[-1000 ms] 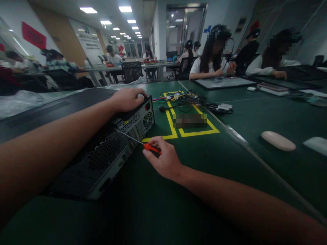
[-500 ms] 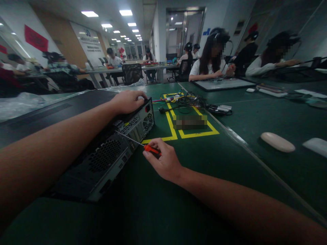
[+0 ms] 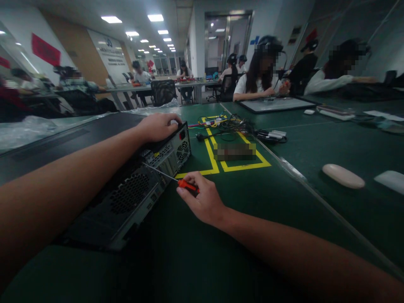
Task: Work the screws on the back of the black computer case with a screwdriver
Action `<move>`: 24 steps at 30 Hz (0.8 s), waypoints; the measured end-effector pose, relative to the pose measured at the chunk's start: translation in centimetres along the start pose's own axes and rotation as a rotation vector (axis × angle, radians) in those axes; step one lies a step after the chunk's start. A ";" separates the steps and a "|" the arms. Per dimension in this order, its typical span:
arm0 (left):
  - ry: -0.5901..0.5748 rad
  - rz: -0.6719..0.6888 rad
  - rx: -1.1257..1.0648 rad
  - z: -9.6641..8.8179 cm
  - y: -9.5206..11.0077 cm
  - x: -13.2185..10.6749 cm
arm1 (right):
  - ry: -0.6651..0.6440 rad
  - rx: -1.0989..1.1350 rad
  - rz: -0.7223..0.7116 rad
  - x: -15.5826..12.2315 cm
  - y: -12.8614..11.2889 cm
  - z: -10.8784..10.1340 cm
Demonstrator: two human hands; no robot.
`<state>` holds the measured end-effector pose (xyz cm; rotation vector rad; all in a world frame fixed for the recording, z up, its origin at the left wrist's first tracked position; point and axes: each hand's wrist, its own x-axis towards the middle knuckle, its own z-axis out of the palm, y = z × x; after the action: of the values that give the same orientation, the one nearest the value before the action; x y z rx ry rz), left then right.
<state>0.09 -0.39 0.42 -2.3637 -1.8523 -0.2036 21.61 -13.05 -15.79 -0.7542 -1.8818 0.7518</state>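
The right hand (image 3: 203,198) is pinching the orange-handled screwdriver (image 3: 187,185), its shaft slanting leftward and away to the rear panel (image 3: 134,191) of the desktop computer case (image 3: 83,134), whose top rear edge the left hand (image 3: 159,126) is covering with loosely bent fingers.

L forearm (image 3: 78,181) hides pt of PC case (image 3: 131,193); wall sign (image 3: 112,57) txt too blurry.

Gripping orange-red screwdriver (image 3: 187,184) with right hand (image 3: 204,199), pointing it toward ten o'clock at computer case (image 3: 132,193); resting left hand (image 3: 160,126) atop case, eleven o'clock from right hand.
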 end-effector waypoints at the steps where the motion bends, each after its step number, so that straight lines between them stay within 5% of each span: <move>1: 0.001 0.000 -0.001 0.0 0.0 0.0 | 0.001 0.002 -0.006 0.0 0.0 0.0; 24: 0.007 0.007 0.007 0.0 -0.1 0.0 | -0.005 0.045 -0.012 -0.2 0.0 -0.1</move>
<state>0.04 -0.34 0.38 -2.3612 -1.8381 -0.2038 21.75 -13.19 -15.87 -0.7128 -1.8664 0.7864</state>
